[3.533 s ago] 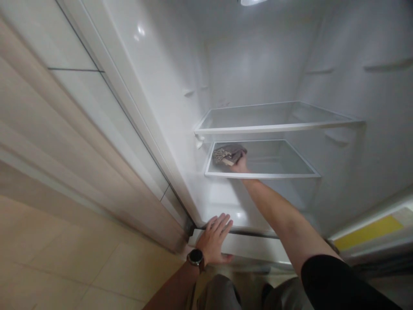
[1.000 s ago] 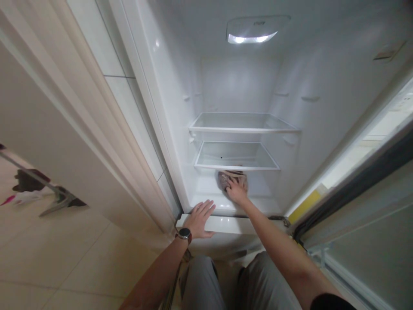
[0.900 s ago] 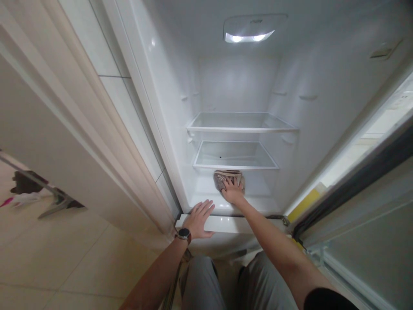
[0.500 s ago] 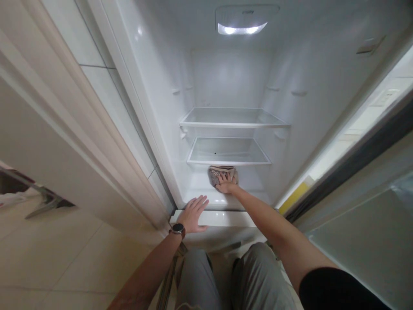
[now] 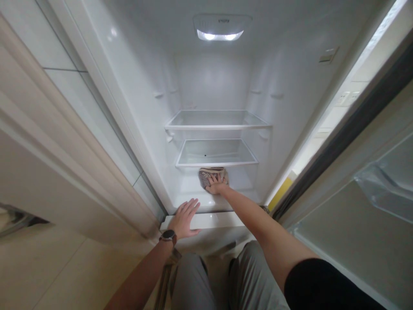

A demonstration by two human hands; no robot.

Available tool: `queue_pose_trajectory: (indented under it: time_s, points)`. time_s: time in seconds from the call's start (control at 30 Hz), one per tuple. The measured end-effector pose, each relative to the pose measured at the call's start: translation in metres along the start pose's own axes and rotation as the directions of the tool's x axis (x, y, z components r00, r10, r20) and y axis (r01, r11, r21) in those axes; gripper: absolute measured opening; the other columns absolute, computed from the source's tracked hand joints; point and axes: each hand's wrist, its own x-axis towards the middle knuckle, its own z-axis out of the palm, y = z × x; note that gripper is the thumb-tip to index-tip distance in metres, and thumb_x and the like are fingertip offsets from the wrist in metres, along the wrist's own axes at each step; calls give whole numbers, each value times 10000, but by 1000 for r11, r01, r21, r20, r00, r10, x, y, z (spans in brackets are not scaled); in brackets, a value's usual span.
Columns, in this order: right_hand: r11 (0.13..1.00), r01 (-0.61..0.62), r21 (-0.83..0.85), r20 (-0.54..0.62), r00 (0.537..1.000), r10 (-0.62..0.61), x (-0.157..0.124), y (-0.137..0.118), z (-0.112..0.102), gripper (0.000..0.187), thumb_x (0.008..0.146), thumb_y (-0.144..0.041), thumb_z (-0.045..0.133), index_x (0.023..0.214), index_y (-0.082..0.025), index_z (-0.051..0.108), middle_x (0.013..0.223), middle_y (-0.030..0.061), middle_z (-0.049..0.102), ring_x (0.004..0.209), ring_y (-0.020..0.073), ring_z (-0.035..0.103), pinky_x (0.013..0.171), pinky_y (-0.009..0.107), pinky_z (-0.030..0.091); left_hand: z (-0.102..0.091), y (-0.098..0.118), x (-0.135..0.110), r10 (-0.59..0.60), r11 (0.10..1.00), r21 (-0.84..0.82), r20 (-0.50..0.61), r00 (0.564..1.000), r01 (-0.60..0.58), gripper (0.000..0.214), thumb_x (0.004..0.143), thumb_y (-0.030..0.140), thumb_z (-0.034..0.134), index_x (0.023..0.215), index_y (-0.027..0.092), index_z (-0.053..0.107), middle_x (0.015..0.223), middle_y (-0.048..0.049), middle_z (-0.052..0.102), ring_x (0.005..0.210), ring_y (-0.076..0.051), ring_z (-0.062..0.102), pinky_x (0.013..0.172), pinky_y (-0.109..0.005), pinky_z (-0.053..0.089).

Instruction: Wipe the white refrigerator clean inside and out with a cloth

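I look into an open white fridge. My right hand [image 5: 217, 186] reaches in below the lower glass shelf [image 5: 216, 163] and presses a grey-brown cloth [image 5: 206, 175] flat against the fridge floor [image 5: 193, 196], fingers spread on top of the cloth. My left hand [image 5: 183, 218] lies flat with fingers stretched out on the white front ledge [image 5: 222, 220] of the fridge, holding nothing. A dark watch [image 5: 168, 236] sits on the left wrist.
An upper glass shelf [image 5: 217, 126] sits above the lower one, and a lamp [image 5: 220, 35] glows in the ceiling. The fridge door [image 5: 364, 206] stands open at right. A cabinet panel [image 5: 64, 142] is at left. My knees in grey trousers [image 5: 226, 280] are below.
The right hand left the lower shelf's top and now works the cloth on the floor beneath it, sliding slightly left. The view has shifted; the left hand stays on the ledge.
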Motion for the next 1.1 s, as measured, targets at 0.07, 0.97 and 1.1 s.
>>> queue_pose_trajectory:
  time_s: [0.07,0.97,1.1]
  points:
    - [1000,5,-14,2,1000,-5,1,0,1,859,996,-634,319,1728,-269,58,1784,-22,-136,1604,412,-210,1269,691,-9,0,0,0,-7,1000,0,4,1000,7,1165,729,606,775,1682,161,273,1730,-155,321,1595,-383,284,1295,-549,213]
    - [999,-19,-38,-15,1000,19,-8,-4,-3,836,1014,-622,315,1727,-286,38,1785,-8,-133,1605,388,-212,1268,659,-8,-4,3,1,-24,1000,-1,43,999,24,1177,722,628,777,1677,146,286,1742,-157,290,1608,-371,258,1304,-532,194]
    - [999,-22,-46,-10,1000,22,-9,-4,-4,844,1005,-630,308,1728,-287,38,1786,-17,-132,1612,391,-197,1273,667,-15,-4,3,1,-28,1000,-12,40,999,28,1182,721,622,778,1685,168,266,1742,-153,292,1608,-377,259,1300,-542,204]
